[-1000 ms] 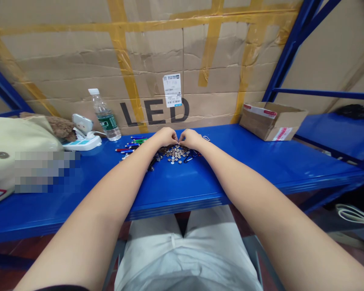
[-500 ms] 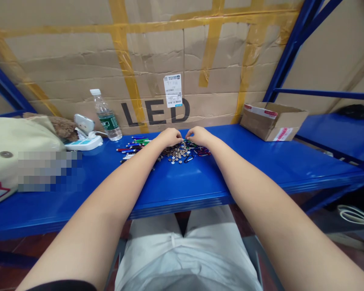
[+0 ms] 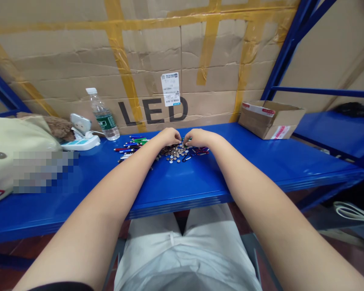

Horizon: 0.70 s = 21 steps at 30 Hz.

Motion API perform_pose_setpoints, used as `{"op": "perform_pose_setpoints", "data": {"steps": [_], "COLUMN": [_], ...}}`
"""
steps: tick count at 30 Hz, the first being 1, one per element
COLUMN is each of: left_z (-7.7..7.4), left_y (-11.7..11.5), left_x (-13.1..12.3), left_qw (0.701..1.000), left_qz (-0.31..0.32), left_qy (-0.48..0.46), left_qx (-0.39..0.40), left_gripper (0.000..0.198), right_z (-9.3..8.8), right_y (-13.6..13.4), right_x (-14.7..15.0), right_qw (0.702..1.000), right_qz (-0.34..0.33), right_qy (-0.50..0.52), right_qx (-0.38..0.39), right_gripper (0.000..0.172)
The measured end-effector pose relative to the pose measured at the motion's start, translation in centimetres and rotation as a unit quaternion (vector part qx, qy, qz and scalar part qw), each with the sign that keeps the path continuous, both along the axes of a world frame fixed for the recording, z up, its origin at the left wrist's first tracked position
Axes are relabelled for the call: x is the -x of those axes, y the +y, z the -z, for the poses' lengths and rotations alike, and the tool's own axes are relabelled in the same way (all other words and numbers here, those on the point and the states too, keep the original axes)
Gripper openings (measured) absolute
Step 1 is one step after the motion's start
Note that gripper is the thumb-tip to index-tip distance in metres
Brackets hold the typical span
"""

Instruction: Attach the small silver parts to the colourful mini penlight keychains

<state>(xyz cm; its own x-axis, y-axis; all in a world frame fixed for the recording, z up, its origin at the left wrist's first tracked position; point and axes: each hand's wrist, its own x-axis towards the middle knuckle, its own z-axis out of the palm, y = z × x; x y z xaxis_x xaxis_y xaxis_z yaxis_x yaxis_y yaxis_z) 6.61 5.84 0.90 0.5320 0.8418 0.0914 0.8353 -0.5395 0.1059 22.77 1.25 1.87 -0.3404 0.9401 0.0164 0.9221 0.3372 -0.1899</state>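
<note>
A loose pile of coins (image 3: 175, 153) lies on the blue counter (image 3: 182, 182), in front of and partly under the two hands. The left hand (image 3: 171, 137) is over the far left of the pile and the right hand (image 3: 197, 138) over its far right, their fingertips near each other. Each grip is curled, with thumb and fingers drawn close; it is too small to make out whether either is clamped on anything.

Pens (image 3: 130, 148) in several colours lie left of the coins, partly behind the left forearm. Clips (image 3: 186, 158), one black and others red, lie at the right side of the pile.

Farther left stand a water bottle (image 3: 105, 122) and, beside it, a white power strip (image 3: 83, 143), then a cream bag (image 3: 21, 139). At the right sits an open-topped box (image 3: 261, 123). Behind everything rises a large taped cardboard sheet (image 3: 157, 60) marked LED.
</note>
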Motion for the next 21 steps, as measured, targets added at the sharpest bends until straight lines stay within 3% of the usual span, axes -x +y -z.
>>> {"op": "perform_pose_setpoints", "data": {"steps": [8, 13, 18, 21], "left_z": [-0.3, -0.5, -2.1, -3.2], "left_y": [-0.4, -0.5, -1.8, -3.6], "left_x": [0.6, 0.9, 2.3, 3.9], "left_qw": [0.999, 0.998, 0.996, 0.997], "left_qz": [0.013, 0.029, 0.036, 0.040], "left_qy": [0.006, 0.038, 0.005, 0.010], "left_qx": [-0.035, -0.045, -0.078, -0.058], "left_gripper": [0.023, 0.027, 0.031, 0.030], "right_z": [-1.0, -1.6, -1.3, -1.2], "right_y": [-1.5, -2.6, -2.6, -2.5], "right_x": [0.0, 0.3, 0.6, 0.7], "right_qw": [0.999, 0.998, 0.997, 0.998], "right_qz": [-0.032, -0.049, -0.056, -0.057], "right_qy": [-0.012, -0.017, -0.025, -0.030], "right_qx": [-0.003, 0.037, 0.040, 0.028], "right_gripper": [0.021, 0.015, 0.012, 0.014]}}
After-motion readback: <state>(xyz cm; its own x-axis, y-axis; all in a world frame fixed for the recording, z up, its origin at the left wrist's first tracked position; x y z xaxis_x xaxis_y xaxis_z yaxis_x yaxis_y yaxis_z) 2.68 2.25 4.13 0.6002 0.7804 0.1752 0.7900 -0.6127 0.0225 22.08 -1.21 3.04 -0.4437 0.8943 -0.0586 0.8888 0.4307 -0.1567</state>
